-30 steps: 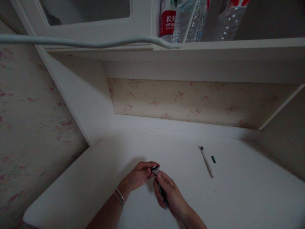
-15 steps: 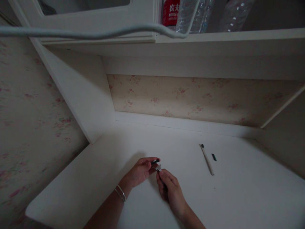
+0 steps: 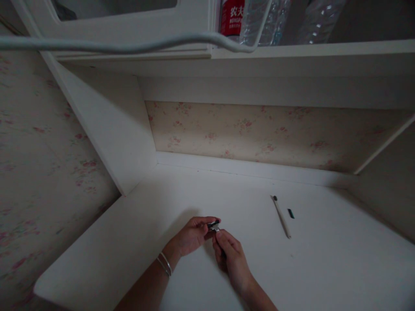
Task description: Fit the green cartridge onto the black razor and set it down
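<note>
My left hand [image 3: 192,236] is closed, with a small black oblong piece [image 3: 212,224] pinched between thumb and fingers. My right hand [image 3: 231,255] grips a slim tool with a silver forked head [image 3: 216,228]; most of its dark handle is hidden by the fingers. The silver head meets the black piece just above the desk, between the fingertips of both hands. Whether the two are joined I cannot tell. To the right lies a slim whitish stick with a dark tip [image 3: 282,218]. Beside it is a small dark green-black piece [image 3: 291,213].
The white desk [image 3: 129,242] has a low ledge at the back and a side panel [image 3: 106,125] on the left. A shelf overhead bears clear plastic bottles [image 3: 259,21], one with a red label. A pale bent rod [image 3: 113,45] crosses in front of the cabinet.
The black piece in my left hand has come down and to the right onto the silver head. My right hand has barely moved.
</note>
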The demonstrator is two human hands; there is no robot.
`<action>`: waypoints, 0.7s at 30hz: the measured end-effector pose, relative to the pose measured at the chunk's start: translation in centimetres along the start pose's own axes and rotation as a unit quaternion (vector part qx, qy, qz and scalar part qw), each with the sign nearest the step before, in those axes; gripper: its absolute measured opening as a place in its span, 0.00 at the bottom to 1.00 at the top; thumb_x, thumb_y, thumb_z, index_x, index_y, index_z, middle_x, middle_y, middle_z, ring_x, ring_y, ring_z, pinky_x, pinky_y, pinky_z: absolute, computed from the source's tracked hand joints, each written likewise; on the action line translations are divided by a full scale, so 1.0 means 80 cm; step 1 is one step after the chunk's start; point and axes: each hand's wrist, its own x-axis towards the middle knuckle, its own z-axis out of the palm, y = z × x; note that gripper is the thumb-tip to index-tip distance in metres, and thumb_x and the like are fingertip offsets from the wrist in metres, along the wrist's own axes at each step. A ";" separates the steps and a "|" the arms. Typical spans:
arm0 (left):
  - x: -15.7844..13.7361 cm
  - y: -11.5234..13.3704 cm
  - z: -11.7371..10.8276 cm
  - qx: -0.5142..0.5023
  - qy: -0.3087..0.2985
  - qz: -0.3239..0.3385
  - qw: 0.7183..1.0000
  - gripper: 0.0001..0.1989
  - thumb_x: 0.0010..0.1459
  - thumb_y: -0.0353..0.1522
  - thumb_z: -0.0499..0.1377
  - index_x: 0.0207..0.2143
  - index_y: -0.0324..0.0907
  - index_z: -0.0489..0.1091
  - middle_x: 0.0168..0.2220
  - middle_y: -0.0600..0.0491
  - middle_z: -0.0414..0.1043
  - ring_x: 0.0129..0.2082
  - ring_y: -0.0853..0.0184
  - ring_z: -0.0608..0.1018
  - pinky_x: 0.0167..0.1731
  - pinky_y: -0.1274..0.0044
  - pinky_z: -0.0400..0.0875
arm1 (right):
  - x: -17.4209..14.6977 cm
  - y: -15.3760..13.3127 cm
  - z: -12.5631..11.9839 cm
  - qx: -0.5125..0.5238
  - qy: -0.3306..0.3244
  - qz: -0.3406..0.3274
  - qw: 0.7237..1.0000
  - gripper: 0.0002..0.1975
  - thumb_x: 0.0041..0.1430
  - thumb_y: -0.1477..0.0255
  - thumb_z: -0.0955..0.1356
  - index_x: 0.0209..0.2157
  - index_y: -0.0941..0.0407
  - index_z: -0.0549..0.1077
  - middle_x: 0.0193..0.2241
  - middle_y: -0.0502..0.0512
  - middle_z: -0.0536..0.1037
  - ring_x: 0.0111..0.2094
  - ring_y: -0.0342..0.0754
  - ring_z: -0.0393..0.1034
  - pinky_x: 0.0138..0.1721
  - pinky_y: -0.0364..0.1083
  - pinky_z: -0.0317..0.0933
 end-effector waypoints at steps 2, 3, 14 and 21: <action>0.001 0.000 0.000 -0.001 0.000 0.000 1.000 0.13 0.47 0.31 0.68 0.38 0.40 0.76 0.45 0.46 0.74 0.41 0.64 0.75 0.43 0.73 0.66 | 0.000 -0.002 0.000 0.003 0.004 0.004 1.000 0.23 0.53 0.50 0.66 0.25 0.56 0.62 0.13 0.40 0.54 0.12 0.35 0.41 0.12 0.37 0.34; 0.001 0.000 0.000 -0.002 0.001 0.002 1.000 0.13 0.47 0.31 0.68 0.38 0.40 0.76 0.45 0.45 0.74 0.41 0.64 0.75 0.43 0.73 0.66 | 0.000 -0.003 0.000 0.005 0.003 0.009 1.000 0.23 0.52 0.50 0.66 0.24 0.56 0.62 0.13 0.40 0.54 0.12 0.34 0.41 0.11 0.37 0.34; 0.000 0.008 0.008 -0.005 0.004 -0.011 1.000 0.13 0.46 0.31 0.68 0.37 0.39 0.77 0.41 0.46 0.76 0.37 0.67 0.75 0.39 0.76 0.67 | 0.000 -0.003 0.000 0.068 -0.016 0.047 0.996 0.21 0.53 0.54 0.68 0.25 0.56 0.62 0.15 0.40 0.56 0.11 0.33 0.41 0.10 0.36 0.35; -0.001 0.005 0.003 -0.003 -0.011 0.007 1.000 0.13 0.48 0.30 0.67 0.39 0.39 0.76 0.44 0.46 0.75 0.41 0.66 0.75 0.42 0.77 0.66 | 0.001 0.001 0.000 0.034 -0.019 0.028 0.999 0.23 0.52 0.50 0.67 0.23 0.56 0.61 0.12 0.39 0.55 0.10 0.33 0.41 0.09 0.36 0.35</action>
